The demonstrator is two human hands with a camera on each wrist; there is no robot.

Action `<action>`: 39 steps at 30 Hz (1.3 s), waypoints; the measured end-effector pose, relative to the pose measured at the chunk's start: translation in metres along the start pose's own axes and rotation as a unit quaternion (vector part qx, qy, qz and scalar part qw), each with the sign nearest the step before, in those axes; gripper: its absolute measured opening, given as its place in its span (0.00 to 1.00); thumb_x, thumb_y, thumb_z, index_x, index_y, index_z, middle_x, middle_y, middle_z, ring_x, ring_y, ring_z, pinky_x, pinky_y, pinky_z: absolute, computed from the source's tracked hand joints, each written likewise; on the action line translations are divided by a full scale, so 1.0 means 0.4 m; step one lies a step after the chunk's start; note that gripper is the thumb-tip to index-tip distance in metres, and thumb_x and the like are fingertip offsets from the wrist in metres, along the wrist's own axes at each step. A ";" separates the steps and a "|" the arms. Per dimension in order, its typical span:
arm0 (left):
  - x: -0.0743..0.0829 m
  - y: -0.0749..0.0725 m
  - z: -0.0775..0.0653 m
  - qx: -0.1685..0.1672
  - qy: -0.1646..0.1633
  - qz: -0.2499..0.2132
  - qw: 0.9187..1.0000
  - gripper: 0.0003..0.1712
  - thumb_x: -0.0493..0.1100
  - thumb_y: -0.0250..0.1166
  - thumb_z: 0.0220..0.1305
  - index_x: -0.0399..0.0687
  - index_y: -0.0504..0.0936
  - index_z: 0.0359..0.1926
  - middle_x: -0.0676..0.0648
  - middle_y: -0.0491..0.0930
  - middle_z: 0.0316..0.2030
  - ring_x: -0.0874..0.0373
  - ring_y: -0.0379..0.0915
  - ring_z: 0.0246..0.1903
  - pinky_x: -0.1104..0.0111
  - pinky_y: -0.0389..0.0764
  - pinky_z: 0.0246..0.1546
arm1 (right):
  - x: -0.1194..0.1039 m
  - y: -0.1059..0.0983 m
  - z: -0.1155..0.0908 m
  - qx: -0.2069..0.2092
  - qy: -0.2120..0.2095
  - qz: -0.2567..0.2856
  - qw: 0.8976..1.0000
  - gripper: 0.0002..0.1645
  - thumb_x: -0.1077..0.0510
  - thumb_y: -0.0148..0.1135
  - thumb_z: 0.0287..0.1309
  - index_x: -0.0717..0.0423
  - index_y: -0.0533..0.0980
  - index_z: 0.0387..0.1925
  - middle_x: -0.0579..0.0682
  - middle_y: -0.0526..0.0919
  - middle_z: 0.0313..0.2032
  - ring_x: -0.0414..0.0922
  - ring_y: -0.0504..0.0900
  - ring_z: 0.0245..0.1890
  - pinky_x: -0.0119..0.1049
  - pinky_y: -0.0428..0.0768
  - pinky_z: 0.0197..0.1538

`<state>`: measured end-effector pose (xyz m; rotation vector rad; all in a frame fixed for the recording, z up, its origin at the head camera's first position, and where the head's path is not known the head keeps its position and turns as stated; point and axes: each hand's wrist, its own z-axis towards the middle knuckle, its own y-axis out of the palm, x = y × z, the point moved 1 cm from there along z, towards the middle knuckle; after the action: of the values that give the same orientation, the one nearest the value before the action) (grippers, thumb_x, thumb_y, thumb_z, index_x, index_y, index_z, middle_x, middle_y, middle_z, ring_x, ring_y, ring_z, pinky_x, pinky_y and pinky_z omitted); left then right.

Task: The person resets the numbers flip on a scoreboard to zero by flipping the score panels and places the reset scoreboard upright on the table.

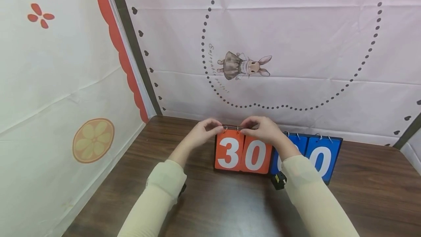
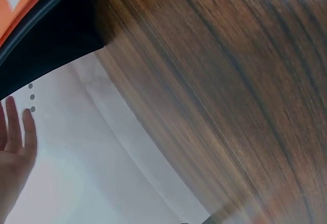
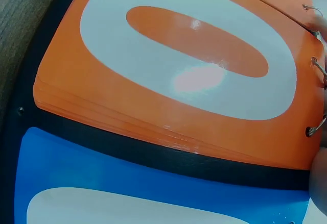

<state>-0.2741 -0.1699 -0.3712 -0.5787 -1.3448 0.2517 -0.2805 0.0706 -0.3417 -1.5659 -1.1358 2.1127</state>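
A flip scoreboard (image 1: 243, 171) stands upright on the table, its orange cards reading 3 and 0. On its blue half (image 1: 333, 156), one 0 shows fully and the other digit is partly behind the right arm. The left hand (image 1: 200, 134) pinches the board's top left corner, thumb in front; in the left wrist view its fingers (image 2: 14, 132) reach behind the black backing (image 2: 56, 35). My right hand (image 1: 264, 131) pinches the top edge above the orange 0 card (image 3: 194, 127), by the metal rings (image 3: 318, 127). Its fingertips are mostly cut off in the right wrist view.
The dark wooden tabletop (image 1: 227, 207) extends around the board. A pale printed cloth (image 1: 296, 39) with a rabbit figure hangs close behind it. Another cloth (image 1: 59, 83) walls off the left side. A small black device (image 1: 279, 181) sits at the right wrist.
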 end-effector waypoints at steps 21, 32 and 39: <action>0.005 0.020 -0.010 -0.023 -0.096 0.032 0.995 0.38 0.65 0.38 0.73 0.40 0.65 0.65 0.40 0.66 0.61 0.46 0.58 0.60 0.44 0.61 0.58 | -0.020 -0.001 0.011 -0.077 0.109 -0.090 0.987 0.36 0.33 0.44 0.67 0.57 0.72 0.59 0.56 0.75 0.54 0.53 0.70 0.53 0.57 0.68 0.56; 0.022 0.016 -0.012 -0.020 -0.065 0.028 0.997 0.26 0.59 0.50 0.72 0.43 0.79 0.53 0.45 0.77 0.49 0.52 0.69 0.51 0.50 0.71 0.53 | -0.016 -0.008 0.015 -0.082 0.082 -0.038 0.993 0.28 0.37 0.55 0.63 0.54 0.79 0.51 0.51 0.80 0.45 0.49 0.72 0.48 0.53 0.72 0.53; 0.027 0.010 -0.010 -0.011 -0.051 -0.018 0.998 0.26 0.52 0.58 0.69 0.54 0.67 0.65 0.44 0.69 0.57 0.50 0.64 0.54 0.48 0.69 0.53 | -0.006 -0.008 0.018 -0.044 0.056 0.008 0.997 0.26 0.40 0.64 0.57 0.51 0.79 0.50 0.48 0.81 0.41 0.48 0.74 0.44 0.50 0.74 0.49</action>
<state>-0.2674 -0.1623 -0.3645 -0.5646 -1.4573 0.2396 -0.2866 0.0682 -0.3372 -1.7149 -1.1962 1.9824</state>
